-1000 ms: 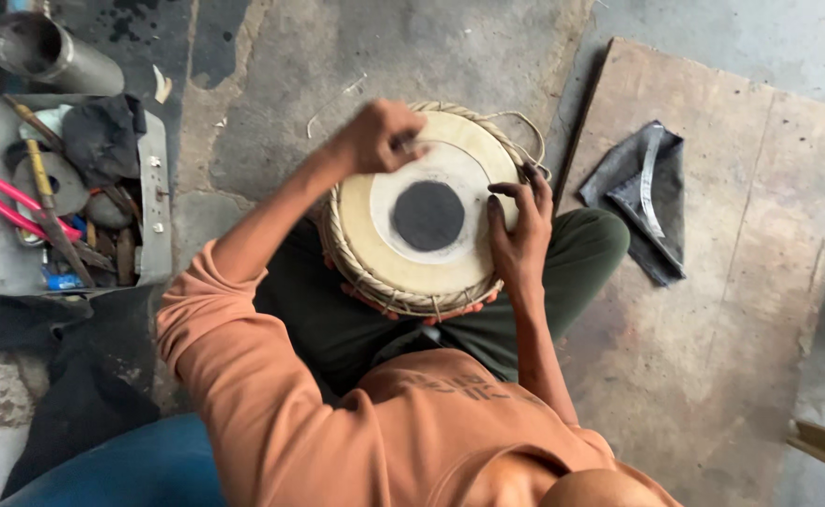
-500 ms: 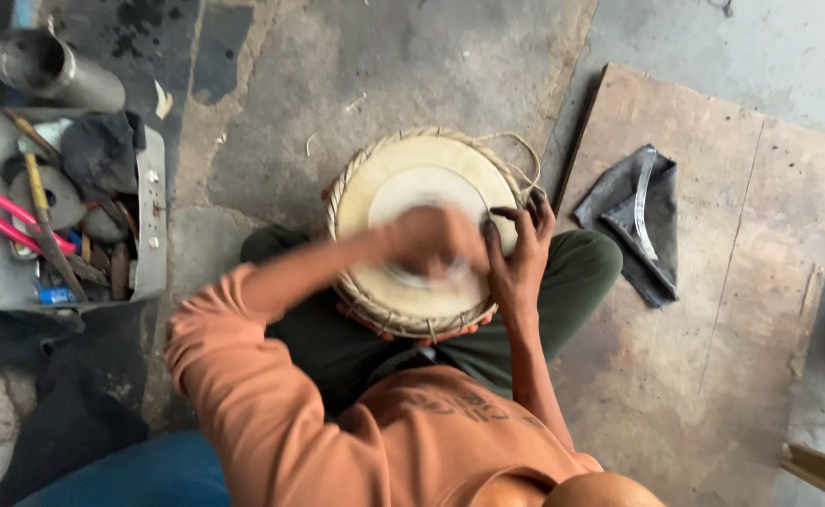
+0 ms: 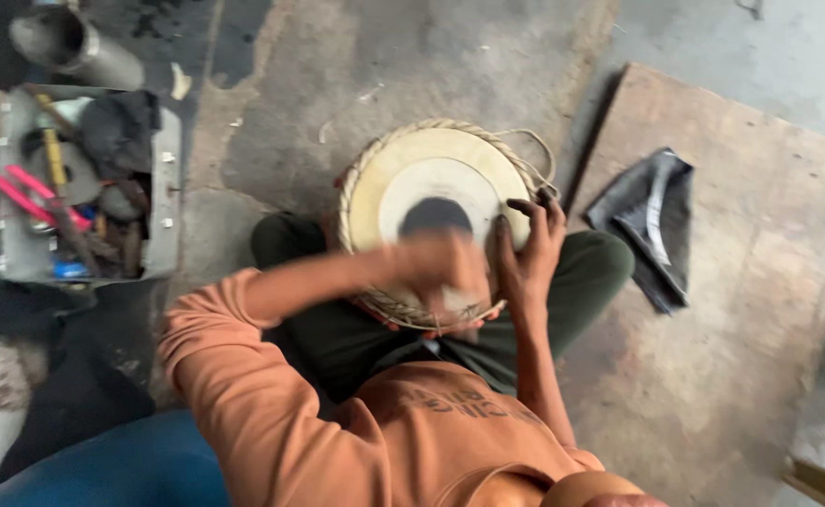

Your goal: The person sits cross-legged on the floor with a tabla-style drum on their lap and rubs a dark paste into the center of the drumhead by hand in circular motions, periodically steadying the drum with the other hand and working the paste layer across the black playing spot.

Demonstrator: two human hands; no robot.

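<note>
A drum [image 3: 431, 188] is held in the lap of a person seated on the floor [image 3: 337, 75], its head turned upward. The right hand [image 3: 528, 246] is laid against the drum's right edge; the left hand [image 3: 436, 272], blurred, is placed over the near part of the head. To the left, a tray [image 3: 170, 188] filled with tools is set on the floor, with a pipe [image 3: 74, 42] behind it. To the right, a folded cloth [image 3: 647, 221] is laid on a board [image 3: 760, 310].

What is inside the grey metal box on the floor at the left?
The grey metal box holds pink-handled pliers, a yellow-handled tool, a dark cloth and other tools too blurred to name. Whatever lies beneath them is covered.
</note>
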